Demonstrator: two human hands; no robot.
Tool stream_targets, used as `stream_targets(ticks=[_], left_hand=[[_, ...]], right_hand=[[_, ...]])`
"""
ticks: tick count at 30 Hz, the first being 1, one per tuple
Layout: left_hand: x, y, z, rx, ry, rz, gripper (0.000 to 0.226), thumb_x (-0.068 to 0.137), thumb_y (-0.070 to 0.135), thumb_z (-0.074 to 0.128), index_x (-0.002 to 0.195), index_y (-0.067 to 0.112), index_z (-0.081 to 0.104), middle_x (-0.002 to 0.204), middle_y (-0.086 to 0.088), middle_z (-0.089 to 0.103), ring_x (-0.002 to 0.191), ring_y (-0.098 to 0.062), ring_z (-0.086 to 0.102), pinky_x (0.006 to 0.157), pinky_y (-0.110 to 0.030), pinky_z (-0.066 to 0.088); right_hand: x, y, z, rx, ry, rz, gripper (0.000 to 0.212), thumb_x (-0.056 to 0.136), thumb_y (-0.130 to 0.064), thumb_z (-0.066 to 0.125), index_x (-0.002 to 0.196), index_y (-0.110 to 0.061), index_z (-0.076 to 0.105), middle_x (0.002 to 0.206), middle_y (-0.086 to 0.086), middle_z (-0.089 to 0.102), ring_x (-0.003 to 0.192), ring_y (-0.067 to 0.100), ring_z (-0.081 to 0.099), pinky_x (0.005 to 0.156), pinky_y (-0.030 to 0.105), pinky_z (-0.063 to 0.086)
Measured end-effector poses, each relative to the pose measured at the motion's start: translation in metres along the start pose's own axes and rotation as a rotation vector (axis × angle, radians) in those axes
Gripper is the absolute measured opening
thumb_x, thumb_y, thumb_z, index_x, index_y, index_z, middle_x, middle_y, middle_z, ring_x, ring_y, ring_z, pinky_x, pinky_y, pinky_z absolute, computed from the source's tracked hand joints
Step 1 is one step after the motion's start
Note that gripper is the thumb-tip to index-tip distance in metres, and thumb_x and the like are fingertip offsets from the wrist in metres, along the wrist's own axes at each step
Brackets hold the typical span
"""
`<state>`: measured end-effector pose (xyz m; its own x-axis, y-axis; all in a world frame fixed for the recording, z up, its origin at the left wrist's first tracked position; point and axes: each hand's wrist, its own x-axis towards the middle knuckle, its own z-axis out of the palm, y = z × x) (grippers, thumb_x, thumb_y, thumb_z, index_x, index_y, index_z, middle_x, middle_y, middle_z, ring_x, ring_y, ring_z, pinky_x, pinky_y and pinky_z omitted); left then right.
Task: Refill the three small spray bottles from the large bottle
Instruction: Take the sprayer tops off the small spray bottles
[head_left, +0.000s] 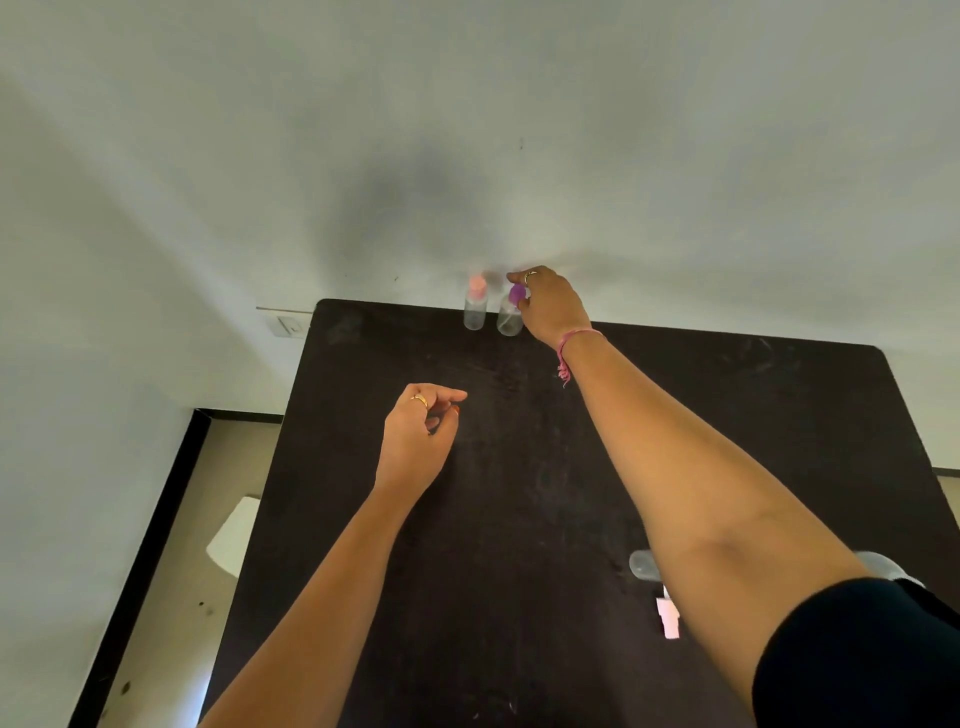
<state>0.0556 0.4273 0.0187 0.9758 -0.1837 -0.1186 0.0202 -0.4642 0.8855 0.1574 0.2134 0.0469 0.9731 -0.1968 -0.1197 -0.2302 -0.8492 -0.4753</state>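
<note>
The small clear plastic spray bottle with the purple cap (510, 312) stands upright at the far edge of the dark matte table (727, 415), close against the pale wall (467, 130) and just beside a matching clear bottle with a pink cap (475, 306). The right hand (550, 306) reaches across to it, fingers curled at the purple cap, though blur leaves it unclear whether they already pinch it or only touch. The left hand (415, 436) hovers over the middle of the table, fingers loosely curled, thumb and forefinger near each other, holding nothing. The risk, as I judge it, is the top-heavy grip: a pull at the cap could tip the light bottle into its pink neighbour. Near the outstretched right arm lies a clear container with a pale pink sprayer part (667, 616), which that arm could sweep aside.
</note>
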Motion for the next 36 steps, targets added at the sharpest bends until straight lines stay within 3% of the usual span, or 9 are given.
stream_targets(ticks=[5, 10, 14, 17, 19, 23, 27, 32, 36], left_hand=[[-0.005, 0.001, -0.001, 0.004, -0.005, -0.012, 0.02, 0.094, 0.005, 0.058, 0.104, 0.02, 0.068, 0.11, 0.007, 0.058, 0.095, -0.002, 0.06, 0.082, -0.012, 0.048], [-0.013, 0.013, 0.001, -0.019, -0.007, -0.033, 0.022, 0.094, 0.009, 0.059, 0.11, 0.023, 0.066, 0.116, 0.006, 0.058, 0.099, -0.003, 0.059, 0.088, -0.017, 0.051], [-0.02, 0.03, 0.004, -0.066, -0.024, -0.019, 0.042, 0.091, 0.016, 0.066, 0.131, 0.023, 0.052, 0.128, 0.007, 0.052, 0.109, -0.004, 0.055, 0.096, -0.022, 0.048], [-0.03, 0.045, 0.008, -0.046, -0.024, 0.041, 0.063, 0.085, 0.025, 0.074, 0.139, 0.022, 0.043, 0.135, 0.007, 0.043, 0.12, -0.005, 0.047, 0.1, -0.024, 0.042], [-0.038, 0.054, 0.01, -0.007, 0.0, 0.107, 0.067, 0.082, 0.03, 0.077, 0.139, 0.023, 0.043, 0.132, 0.009, 0.041, 0.123, -0.007, 0.045, 0.101, -0.025, 0.041], [-0.06, 0.075, 0.01, 0.04, 0.043, 0.192, 0.056, 0.083, 0.028, 0.076, 0.133, 0.02, 0.051, 0.118, 0.013, 0.043, 0.103, -0.005, 0.053, 0.085, -0.011, 0.047], [-0.084, 0.092, 0.01, 0.041, 0.102, 0.236, 0.062, 0.081, 0.031, 0.076, 0.137, 0.018, 0.052, 0.114, 0.011, 0.044, 0.094, 0.003, 0.051, 0.075, 0.002, 0.041], [-0.108, 0.113, 0.009, 0.046, 0.197, 0.277, 0.061, 0.076, 0.033, 0.081, 0.131, 0.018, 0.059, 0.11, 0.01, 0.05, 0.09, -0.002, 0.054, 0.075, -0.004, 0.046], [-0.123, 0.126, 0.006, -0.002, 0.184, 0.279, 0.056, 0.073, 0.034, 0.084, 0.123, 0.019, 0.064, 0.107, 0.013, 0.057, 0.09, -0.003, 0.06, 0.073, -0.004, 0.046]], right_hand=[[-0.008, 0.002, 0.005, -0.006, 0.095, 0.072, 0.027, 0.094, -0.006, 0.052, 0.115, -0.011, 0.067, 0.116, 0.008, 0.062, 0.103, 0.024, 0.061, 0.092, 0.033, 0.049], [-0.031, 0.001, -0.013, 0.02, 0.112, 0.079, 0.024, 0.093, -0.011, 0.057, 0.115, -0.012, 0.067, 0.115, 0.007, 0.063, 0.103, 0.022, 0.062, 0.091, 0.029, 0.049], [-0.067, -0.014, -0.056, 0.18, -0.096, -0.012, 0.031, 0.089, -0.02, 0.067, 0.119, -0.014, 0.065, 0.108, 0.0, 0.064, 0.096, 0.015, 0.061, 0.086, 0.02, 0.045], [-0.105, -0.024, -0.086, 0.435, -0.296, -0.051, 0.024, 0.087, -0.019, 0.071, 0.11, -0.012, 0.07, 0.096, -0.001, 0.069, 0.084, 0.01, 0.069, 0.079, 0.02, 0.056], [-0.125, -0.028, -0.101, 0.486, -0.331, -0.071, 0.021, 0.088, -0.019, 0.07, 0.108, -0.012, 0.07, 0.094, 0.001, 0.072, 0.078, 0.006, 0.069, 0.077, 0.019, 0.056], [-0.158, -0.03, -0.126, 0.523, -0.341, -0.095, 0.017, 0.092, -0.015, 0.064, 0.107, -0.011, 0.07, 0.094, 0.002, 0.073, 0.075, 0.004, 0.069, 0.077, 0.019, 0.056], [-0.186, -0.032, -0.144, 0.502, -0.289, -0.102, 0.02, 0.092, -0.023, 0.064, 0.108, -0.013, 0.068, 0.097, 0.001, 0.071, 0.075, 0.007, 0.07, 0.075, 0.02, 0.056], [-0.213, -0.035, -0.154, 0.344, -0.213, -0.152, 0.028, 0.088, -0.041, 0.066, 0.096, -0.015, 0.07, 0.085, -0.003, 0.074, 0.07, 0.01, 0.071, 0.071, 0.021, 0.058], [-0.229, -0.032, -0.169, 0.27, -0.187, -0.236, 0.026, 0.088, -0.038, 0.065, 0.096, -0.014, 0.07, 0.078, -0.002, 0.073, 0.068, 0.008, 0.07, 0.075, 0.02, 0.055]])
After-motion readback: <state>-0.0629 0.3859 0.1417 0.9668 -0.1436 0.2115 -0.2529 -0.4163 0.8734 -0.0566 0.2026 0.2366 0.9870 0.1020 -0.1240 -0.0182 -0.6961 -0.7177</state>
